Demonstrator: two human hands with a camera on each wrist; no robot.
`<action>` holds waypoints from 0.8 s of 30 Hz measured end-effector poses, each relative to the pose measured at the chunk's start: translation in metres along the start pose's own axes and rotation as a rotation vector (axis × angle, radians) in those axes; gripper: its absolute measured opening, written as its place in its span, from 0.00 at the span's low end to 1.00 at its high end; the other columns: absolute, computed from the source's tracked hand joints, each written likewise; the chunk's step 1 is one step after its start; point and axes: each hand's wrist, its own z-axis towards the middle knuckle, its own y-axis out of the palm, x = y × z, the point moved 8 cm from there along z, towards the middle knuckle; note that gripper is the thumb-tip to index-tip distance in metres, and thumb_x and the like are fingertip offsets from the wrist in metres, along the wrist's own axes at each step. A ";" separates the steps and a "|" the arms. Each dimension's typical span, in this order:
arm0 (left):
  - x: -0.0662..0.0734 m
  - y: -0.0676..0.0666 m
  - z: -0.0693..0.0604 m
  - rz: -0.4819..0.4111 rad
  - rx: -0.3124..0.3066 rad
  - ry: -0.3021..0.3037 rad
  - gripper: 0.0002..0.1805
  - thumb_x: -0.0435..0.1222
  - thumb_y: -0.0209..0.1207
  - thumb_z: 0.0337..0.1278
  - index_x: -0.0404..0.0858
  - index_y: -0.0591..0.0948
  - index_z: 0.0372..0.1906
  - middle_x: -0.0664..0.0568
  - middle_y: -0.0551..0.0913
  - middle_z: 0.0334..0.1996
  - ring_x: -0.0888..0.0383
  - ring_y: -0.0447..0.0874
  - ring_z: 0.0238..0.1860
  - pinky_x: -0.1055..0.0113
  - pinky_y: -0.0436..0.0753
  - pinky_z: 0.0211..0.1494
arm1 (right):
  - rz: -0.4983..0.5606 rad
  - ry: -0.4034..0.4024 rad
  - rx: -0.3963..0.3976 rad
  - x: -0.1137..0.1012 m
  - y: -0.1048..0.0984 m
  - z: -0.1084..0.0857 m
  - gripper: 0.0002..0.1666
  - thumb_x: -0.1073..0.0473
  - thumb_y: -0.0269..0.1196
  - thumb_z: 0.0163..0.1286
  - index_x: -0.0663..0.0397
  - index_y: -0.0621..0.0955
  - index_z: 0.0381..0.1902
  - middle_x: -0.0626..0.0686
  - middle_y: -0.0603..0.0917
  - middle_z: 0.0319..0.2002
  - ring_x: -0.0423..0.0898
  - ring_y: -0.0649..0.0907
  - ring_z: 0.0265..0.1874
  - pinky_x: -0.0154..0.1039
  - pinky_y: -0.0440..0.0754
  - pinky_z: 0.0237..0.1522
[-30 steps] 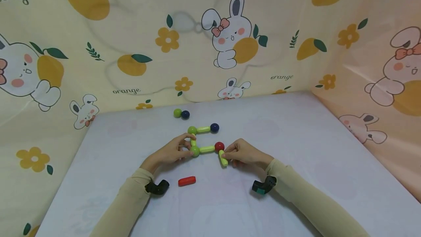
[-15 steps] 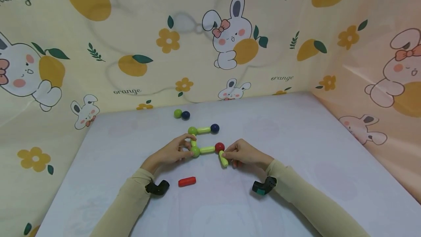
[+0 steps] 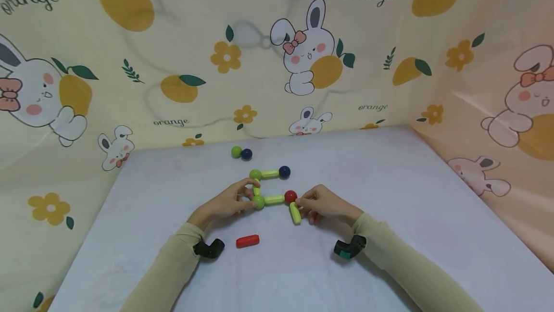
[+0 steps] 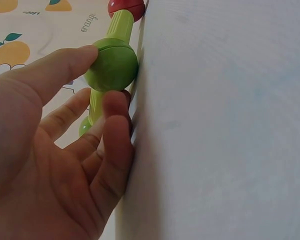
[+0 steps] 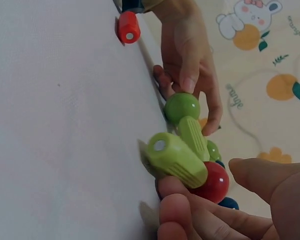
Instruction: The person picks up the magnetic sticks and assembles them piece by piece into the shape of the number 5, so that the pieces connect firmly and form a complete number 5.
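- Stick-and-ball chain [image 3: 274, 200] sits right between the hands
- left hand [image 3: 227, 201] is pinching its near green ball [image 3: 258, 202]
- right hand [image 3: 326, 203]: thumb spread off, fingers right by the red ball [image 3: 291, 196]
- red stick [image 3: 247, 241]: bodyward of left hand

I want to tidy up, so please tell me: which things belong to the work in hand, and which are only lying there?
Part of the work:
near green ball, held by the left hand
red ball, beside the right hand
far green ball
joined blue ball
four yellow-green sticks

Apparently just lying about:
red stick
loose green ball
loose blue ball
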 end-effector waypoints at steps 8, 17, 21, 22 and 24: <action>-0.001 0.000 -0.001 -0.006 0.007 -0.019 0.28 0.36 0.62 0.68 0.44 0.68 0.69 0.46 0.79 0.48 0.57 0.73 0.27 0.69 0.73 0.30 | -0.064 -0.015 0.069 0.002 -0.013 0.004 0.21 0.49 0.61 0.75 0.60 0.84 0.53 0.53 0.89 0.36 0.43 0.80 0.21 0.35 0.80 0.27; -0.005 0.000 0.003 0.003 0.013 -0.022 0.27 0.36 0.62 0.67 0.45 0.68 0.67 0.46 0.80 0.48 0.57 0.74 0.26 0.69 0.75 0.30 | -0.061 -0.057 0.111 0.002 -0.025 0.018 0.22 0.48 0.61 0.74 0.56 0.82 0.57 0.56 0.85 0.47 0.44 0.78 0.27 0.35 0.77 0.29; -0.004 0.001 0.003 0.011 0.001 0.010 0.27 0.35 0.62 0.68 0.43 0.68 0.68 0.44 0.80 0.48 0.58 0.73 0.25 0.69 0.74 0.28 | -0.050 -0.089 0.090 -0.001 -0.025 0.026 0.22 0.48 0.61 0.75 0.56 0.81 0.58 0.56 0.84 0.50 0.44 0.80 0.30 0.35 0.78 0.30; -0.004 0.001 0.003 0.015 -0.003 0.022 0.27 0.35 0.62 0.68 0.42 0.68 0.68 0.44 0.80 0.48 0.58 0.73 0.25 0.69 0.74 0.28 | -0.049 -0.105 0.082 -0.003 -0.025 0.028 0.23 0.48 0.61 0.75 0.57 0.81 0.58 0.57 0.84 0.51 0.44 0.80 0.31 0.35 0.79 0.31; -0.002 0.001 0.003 0.023 -0.006 0.038 0.27 0.35 0.61 0.68 0.42 0.68 0.68 0.43 0.80 0.47 0.58 0.72 0.24 0.70 0.73 0.27 | -0.047 -0.130 0.068 -0.005 -0.025 0.030 0.23 0.49 0.61 0.75 0.57 0.81 0.59 0.57 0.84 0.51 0.45 0.81 0.33 0.35 0.80 0.32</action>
